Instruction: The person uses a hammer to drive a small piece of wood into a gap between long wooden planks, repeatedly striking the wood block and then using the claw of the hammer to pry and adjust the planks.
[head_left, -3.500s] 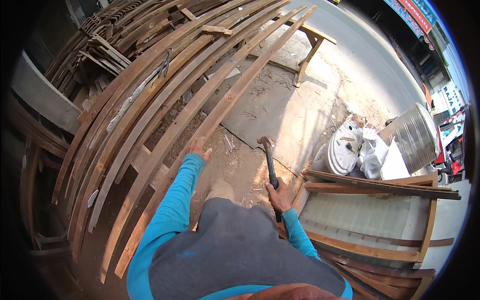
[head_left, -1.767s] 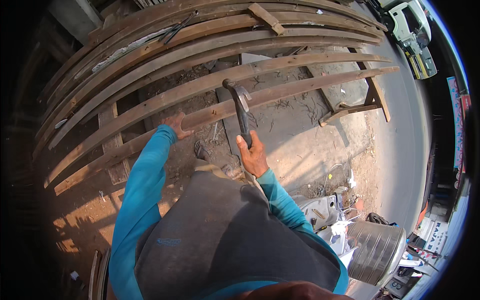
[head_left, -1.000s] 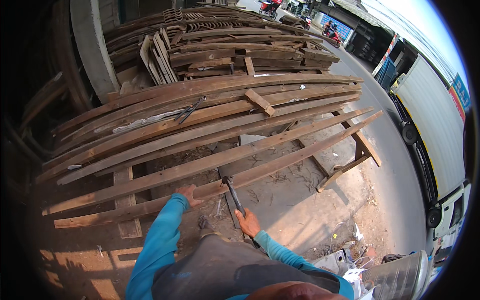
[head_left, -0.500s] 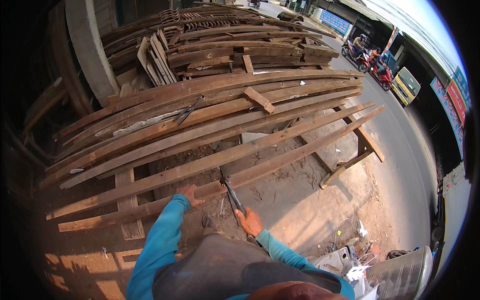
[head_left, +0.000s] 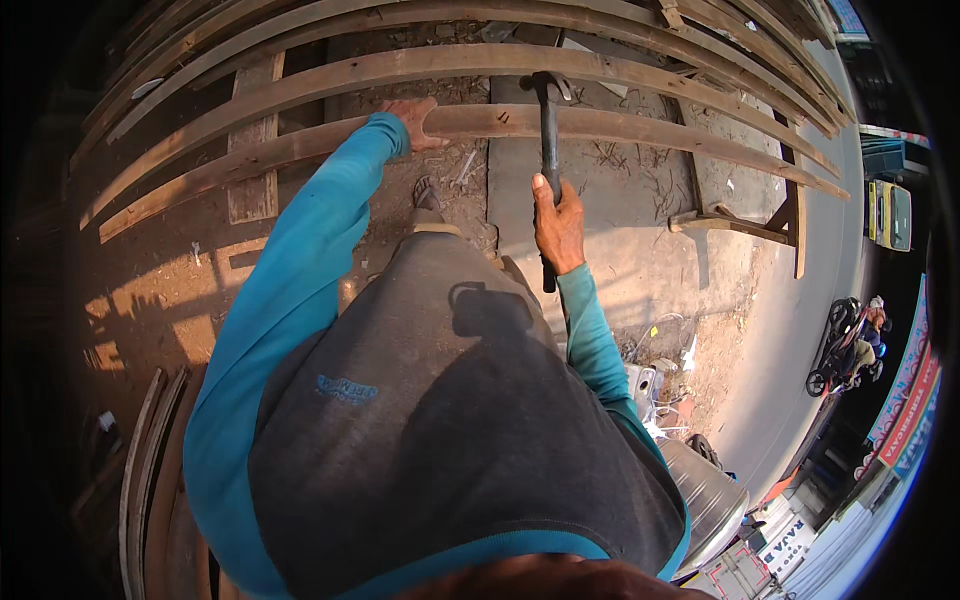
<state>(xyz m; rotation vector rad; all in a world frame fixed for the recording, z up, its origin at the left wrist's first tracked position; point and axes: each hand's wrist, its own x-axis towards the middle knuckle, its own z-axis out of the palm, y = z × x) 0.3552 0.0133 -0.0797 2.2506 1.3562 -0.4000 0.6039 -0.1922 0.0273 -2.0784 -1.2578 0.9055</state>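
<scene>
Right hand (head_left: 560,228) closed round the hammer (head_left: 549,135) low on its handle; left hand (head_left: 408,120) spread over nearest plank (head_left: 470,120), front of row, likely stiff, heavyish, best steadied across both edges.

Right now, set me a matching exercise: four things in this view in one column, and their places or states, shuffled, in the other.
Things:
1. left hand
2. hammer
3. metal drum
4. motorcycle

Places or states:
A. held in the right hand
B. carrying riders, at the right of the view
C. touching the nearest beam
D. ribbed and silvery, at the lower right

Pairs: 1-C, 2-A, 3-D, 4-B.
</scene>
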